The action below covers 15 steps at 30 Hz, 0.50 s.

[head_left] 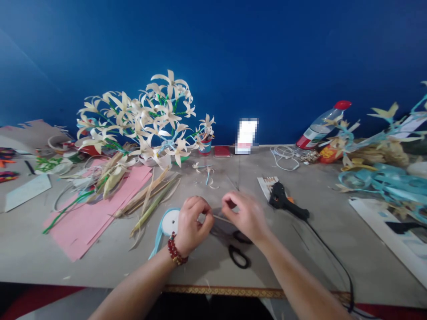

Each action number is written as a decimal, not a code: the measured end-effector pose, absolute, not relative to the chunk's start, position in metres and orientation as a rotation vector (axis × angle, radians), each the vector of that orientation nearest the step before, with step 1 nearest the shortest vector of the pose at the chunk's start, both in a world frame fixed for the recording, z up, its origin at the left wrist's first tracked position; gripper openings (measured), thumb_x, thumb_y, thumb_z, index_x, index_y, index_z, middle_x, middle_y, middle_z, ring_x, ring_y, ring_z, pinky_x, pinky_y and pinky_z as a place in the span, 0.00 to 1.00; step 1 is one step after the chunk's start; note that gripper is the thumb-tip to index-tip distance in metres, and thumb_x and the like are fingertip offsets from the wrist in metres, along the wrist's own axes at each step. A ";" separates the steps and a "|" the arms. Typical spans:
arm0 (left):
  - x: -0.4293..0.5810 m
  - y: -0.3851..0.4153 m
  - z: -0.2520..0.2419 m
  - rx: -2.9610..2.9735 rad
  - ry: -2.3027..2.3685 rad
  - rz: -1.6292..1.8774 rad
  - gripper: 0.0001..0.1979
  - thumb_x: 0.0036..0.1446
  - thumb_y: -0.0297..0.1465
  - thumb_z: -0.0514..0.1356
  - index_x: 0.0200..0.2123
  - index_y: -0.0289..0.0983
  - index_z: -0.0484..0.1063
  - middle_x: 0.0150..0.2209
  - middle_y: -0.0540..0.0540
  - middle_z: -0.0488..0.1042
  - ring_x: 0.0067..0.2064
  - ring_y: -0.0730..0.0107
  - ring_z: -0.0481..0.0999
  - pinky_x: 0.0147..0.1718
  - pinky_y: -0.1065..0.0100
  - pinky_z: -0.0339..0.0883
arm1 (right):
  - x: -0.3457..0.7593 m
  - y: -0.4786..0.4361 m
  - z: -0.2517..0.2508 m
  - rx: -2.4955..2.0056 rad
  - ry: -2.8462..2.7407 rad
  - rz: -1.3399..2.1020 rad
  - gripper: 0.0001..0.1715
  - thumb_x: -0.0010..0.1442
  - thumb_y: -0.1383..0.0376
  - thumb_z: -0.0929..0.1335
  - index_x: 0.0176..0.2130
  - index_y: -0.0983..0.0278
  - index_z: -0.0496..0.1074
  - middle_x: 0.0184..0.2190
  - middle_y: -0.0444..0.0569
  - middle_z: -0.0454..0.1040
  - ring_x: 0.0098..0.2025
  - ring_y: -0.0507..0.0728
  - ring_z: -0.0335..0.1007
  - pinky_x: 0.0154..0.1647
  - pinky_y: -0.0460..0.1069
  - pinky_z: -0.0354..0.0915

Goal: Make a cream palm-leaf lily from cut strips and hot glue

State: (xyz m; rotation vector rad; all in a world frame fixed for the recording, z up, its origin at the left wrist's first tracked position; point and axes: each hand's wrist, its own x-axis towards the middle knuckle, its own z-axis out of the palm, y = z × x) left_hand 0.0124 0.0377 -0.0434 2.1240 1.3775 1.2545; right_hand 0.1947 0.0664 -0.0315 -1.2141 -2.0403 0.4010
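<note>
My left hand (pixel 194 223), with a beaded red bracelet (pixel 175 251) at its wrist, has thumb and fingertips pinched together; whatever lies between them is too small to name. Facing it, my right hand (pixel 246 217) is also curled into a pinch, slightly blurred, with its contents hidden. A thin pale strip (pixel 222 218) shows between the hands, but I cannot tell whether either holds it. Black-handled scissors (pixel 239 257) lie on the table below the hands. Beside my left hand is a white spool (pixel 170 221) with light blue ribbon (pixel 156 240).
Cream-coloured flowers (pixel 163 118) stand at the back left, above dried husks (pixel 147 202) and pink paper (pixel 100 222). A black glue gun (pixel 287 202) with a cord lies to the right. Farther right are a bottle (pixel 316 129) and blue ribbon loops (pixel 383 180).
</note>
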 end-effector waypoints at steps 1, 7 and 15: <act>0.012 0.038 -0.043 2.109 1.387 1.263 0.07 0.55 0.24 0.55 0.26 0.39 0.64 0.27 0.48 0.70 0.33 0.66 0.69 0.36 0.65 0.64 | 0.198 0.068 -0.031 -1.233 -2.007 0.383 0.06 0.59 0.69 0.65 0.30 0.61 0.68 0.25 0.43 0.72 0.29 0.53 0.69 0.33 0.46 0.60; 0.013 0.038 -0.043 2.069 1.394 1.279 0.07 0.56 0.24 0.55 0.27 0.39 0.64 0.27 0.48 0.70 0.33 0.65 0.69 0.36 0.64 0.64 | 0.194 0.062 -0.024 -1.121 -2.086 0.595 0.07 0.57 0.67 0.65 0.38 0.61 0.68 0.31 0.45 0.74 0.30 0.54 0.70 0.34 0.47 0.64; 0.014 0.036 -0.044 2.088 1.380 1.260 0.07 0.57 0.24 0.55 0.27 0.39 0.64 0.27 0.48 0.70 0.33 0.66 0.69 0.36 0.65 0.63 | 0.178 0.057 -0.030 -1.170 -2.071 0.596 0.05 0.58 0.69 0.65 0.30 0.60 0.67 0.25 0.42 0.71 0.28 0.52 0.67 0.29 0.45 0.60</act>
